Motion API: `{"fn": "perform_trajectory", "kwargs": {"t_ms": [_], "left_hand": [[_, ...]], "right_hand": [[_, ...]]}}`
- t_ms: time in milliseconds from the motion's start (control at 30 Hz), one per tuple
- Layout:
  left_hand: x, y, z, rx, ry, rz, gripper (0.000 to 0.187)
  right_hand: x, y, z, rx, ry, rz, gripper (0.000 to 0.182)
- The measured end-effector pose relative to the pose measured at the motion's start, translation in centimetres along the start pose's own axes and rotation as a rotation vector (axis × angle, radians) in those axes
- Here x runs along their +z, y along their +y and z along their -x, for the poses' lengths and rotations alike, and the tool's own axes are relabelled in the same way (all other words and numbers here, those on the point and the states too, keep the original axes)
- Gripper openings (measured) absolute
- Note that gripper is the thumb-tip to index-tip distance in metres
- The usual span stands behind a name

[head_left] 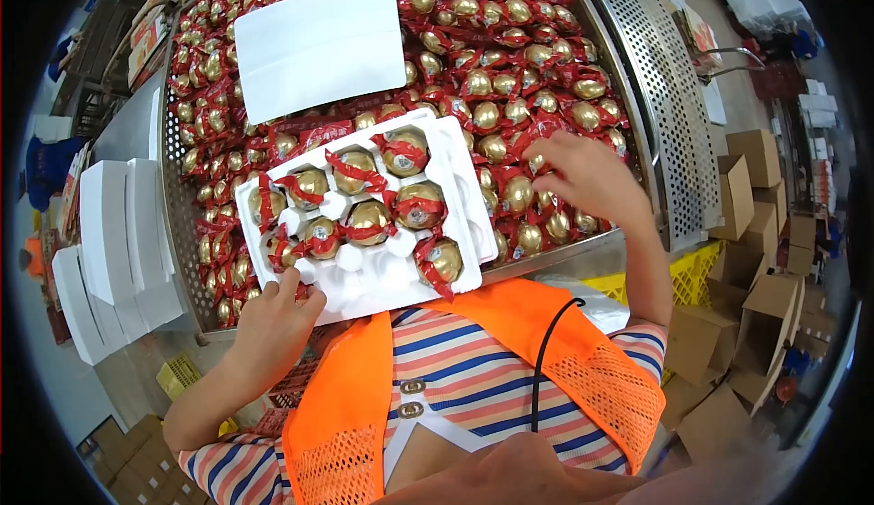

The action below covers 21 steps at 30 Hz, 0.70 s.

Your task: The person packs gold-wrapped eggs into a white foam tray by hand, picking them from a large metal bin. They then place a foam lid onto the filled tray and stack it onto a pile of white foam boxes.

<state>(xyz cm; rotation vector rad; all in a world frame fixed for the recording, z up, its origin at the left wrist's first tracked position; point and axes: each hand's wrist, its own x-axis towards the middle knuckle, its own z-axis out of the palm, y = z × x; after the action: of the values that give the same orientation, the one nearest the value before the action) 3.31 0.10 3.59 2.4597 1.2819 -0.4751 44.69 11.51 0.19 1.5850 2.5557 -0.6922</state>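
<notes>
A white foam tray [355,282] with moulded pockets rests on another white tray [488,232], over a mass of gold eggs in red-and-clear wrappers. Several wrapped eggs [369,223] sit in its pockets; some pockets at the near side are bare. My left hand [273,318] is at the tray's near left corner, fingers pinched at the red wrapper of an egg [284,251] there. Over the pile to the right, my right hand [587,173] curls its thumb and fingers round a wrapped egg [539,166], partly hidden by the fingers.
A white foam sheet [319,45] lies on the eggs at the back. The metal bin's perforated side [651,95] stands at right. White foam boxes [114,232] are stacked at left. Cardboard boxes [701,346] and a yellow crate [692,277] are at lower right.
</notes>
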Motion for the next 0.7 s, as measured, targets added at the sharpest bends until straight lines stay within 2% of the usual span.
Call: {"fn": "perform_trajectory", "kwargs": {"t_ms": [100, 200, 233, 333, 367, 467, 500, 600, 633, 700], "left_hand": [[-1.6, -0.4, -0.3, -0.017, -0.044, 0.117, 0.034], [-2.9, -0.7, -0.4, -0.066, -0.069, 0.289, 0.034], [-2.4, -1.3, -0.3, -0.076, -0.073, 0.306, 0.036], [-1.8, -1.2, -0.1, -0.052, -0.055, 0.262, 0.034], [-1.6, -0.9, 0.0, -0.037, -0.049, 0.233, 0.032], [-0.8, 0.4, 0.1, 0.018, 0.059, 0.030, 0.035], [-0.8, 0.8, 0.0, 0.037, 0.088, -0.007, 0.038], [-0.8, 0.3, 0.0, 0.040, 0.101, 0.068, 0.036], [-0.9, 0.1, 0.0, 0.009, 0.073, 0.108, 0.031], [-1.6, -0.3, -0.1, -0.043, 0.003, 0.180, 0.022]], "right_hand": [[3.7, 0.5, 0.8, -0.240, -0.003, -0.044, 0.051], [7.2, -0.2, 0.6, -0.189, 0.087, 0.241, 0.058], [7.6, -0.2, 0.1, -0.177, 0.095, 0.229, 0.061], [7.4, 0.8, -0.9, -0.107, 0.032, 0.040, 0.057], [6.6, 1.2, -1.3, -0.091, -0.014, -0.038, 0.049], [5.0, 2.6, -1.6, -0.098, 0.010, -0.214, 0.038], [4.0, 3.0, -1.5, -0.079, -0.039, -0.374, 0.038], [4.1, 5.0, -0.4, 0.097, 0.148, -1.026, 0.038], [3.3, 4.6, 0.3, 0.082, 0.238, -1.145, 0.040], [3.6, 4.9, 1.5, 0.089, 0.286, -1.472, 0.044]]}}
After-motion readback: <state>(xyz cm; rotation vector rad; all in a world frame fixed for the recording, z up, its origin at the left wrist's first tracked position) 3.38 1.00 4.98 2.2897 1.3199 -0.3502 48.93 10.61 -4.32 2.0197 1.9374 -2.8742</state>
